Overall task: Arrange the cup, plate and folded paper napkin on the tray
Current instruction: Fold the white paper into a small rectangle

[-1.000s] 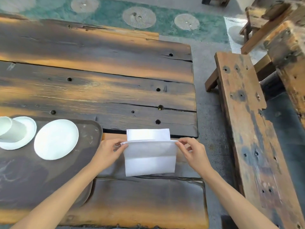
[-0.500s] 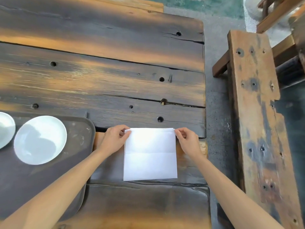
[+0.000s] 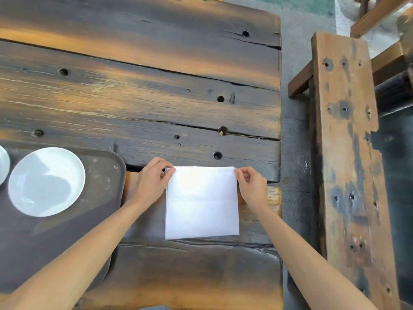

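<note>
A white paper napkin [image 3: 202, 203] lies flat on the wooden table [image 3: 138, 90], folded over with a crease across its middle. My left hand [image 3: 152, 181] pinches its far left corner and my right hand [image 3: 251, 186] pinches its far right corner. Left of the napkin a dark brown tray [image 3: 100, 189] holds a white plate [image 3: 47, 181]. A second white plate [image 3: 3, 163] shows only as a sliver at the left edge. The cup is out of view.
The table's right edge runs just past my right hand. Beyond a strip of concrete floor [image 3: 295, 135] stands a worn wooden bench [image 3: 348, 153]. More wooden furniture [image 3: 384, 16] sits at the top right.
The napkin's upper flap has been folded down and laid flat on the table. My hands slid to its far corners. The view shifted right, so the cup left the frame.
</note>
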